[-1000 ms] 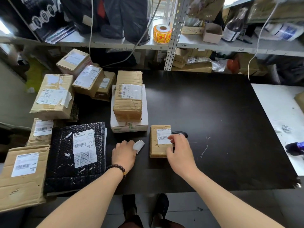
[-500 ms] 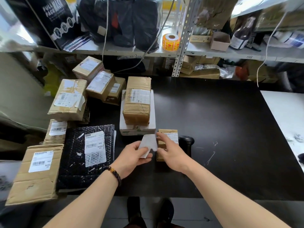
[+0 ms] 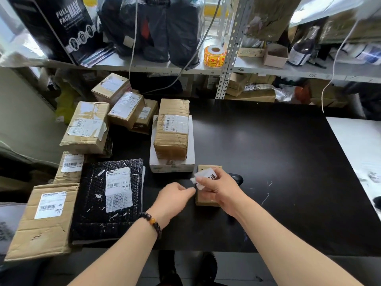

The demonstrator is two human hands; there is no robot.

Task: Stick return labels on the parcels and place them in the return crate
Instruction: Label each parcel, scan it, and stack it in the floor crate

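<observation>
The left hand [image 3: 175, 197] lies just left of the small parcel [image 3: 202, 200], fingertips drawn together and pointing at it — whether that grip pinches anything, I cannot tell. The return label [image 3: 203, 175] hovers over the parcel's far half, pinched in the grip of the right hand [image 3: 219, 188]. The parcel lies on the bench [image 3: 278, 162] directly beneath, long axis running away from the person — the label likely needs only to come straight down.
</observation>
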